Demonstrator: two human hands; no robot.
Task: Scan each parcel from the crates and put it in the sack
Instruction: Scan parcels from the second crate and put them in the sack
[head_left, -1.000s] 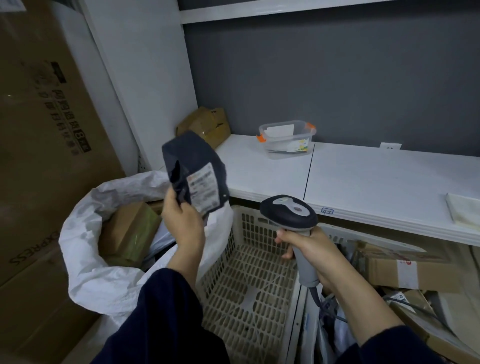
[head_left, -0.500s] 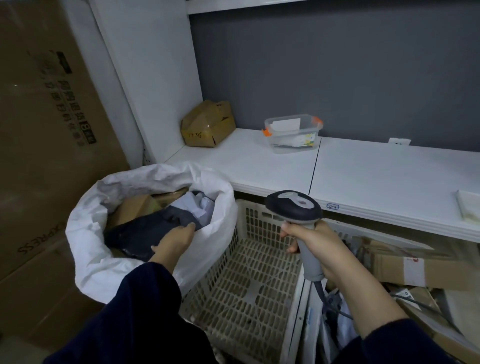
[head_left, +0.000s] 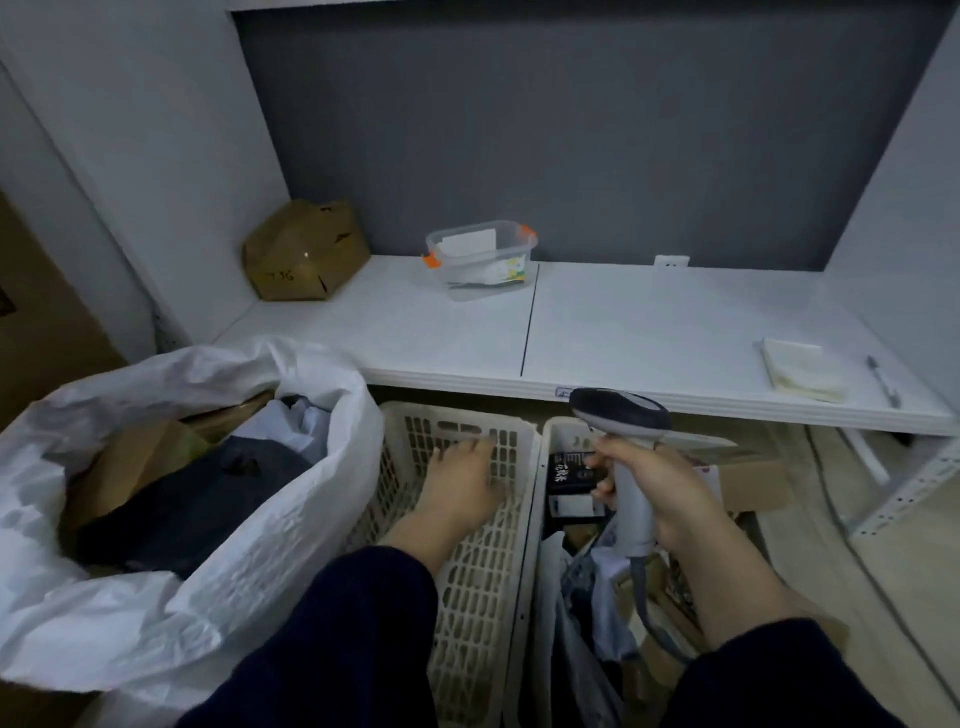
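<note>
The parcels left to scan lie in the full crate, which touches the right side of the empty crate. A black parcel with a white label sits near the top of that heap, above bags and cartons. Your left hand hangs over the empty crate with its fingers spread and nearly straight, holding nothing, and it is blurred. No parcel shows beneath it, so a reach there would likely come up with nothing. To get to the heap it has to cross right, under your right hand, whose fingers are wrapped round the handle of the scanner. The two arms could knock together and throw off your aim. The cable drops from the handle straight into the full crate among the bags. Lifting a parcel through it may snag the cable, tugging the scanner or dragging other parcels out. The bags look slick and floppy, so a loose pinch could let one slide, and a label folded under would not read. With several labels lying close together below the scanner, the beam might catch the wrong one. The sack, pressed against the left side of the empty crate, is well filled, with a dark parcel on top. Its soft mouth sags, so a tossed parcel could slip off the pile or miss.
</note>
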